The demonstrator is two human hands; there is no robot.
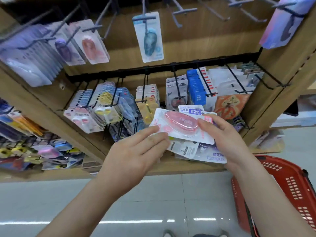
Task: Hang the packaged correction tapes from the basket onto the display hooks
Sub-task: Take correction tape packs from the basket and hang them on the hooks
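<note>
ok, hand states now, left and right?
Left hand: fingers on pink pack edge, grip cannot be told.
Right hand: holding the stack of packs.

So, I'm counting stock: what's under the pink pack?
More packs, fanned out: a purple-labelled pack peeks out above, a grey-white pack and a purple Campus pack below. The pink pack and right hand cover the rest, so no exact count.

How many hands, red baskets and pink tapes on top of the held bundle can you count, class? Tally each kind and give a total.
Hands: 2, the left hand and the right hand
Red basket: 1
Pink tape on top of the bundle: 1
Total: 4
</note>
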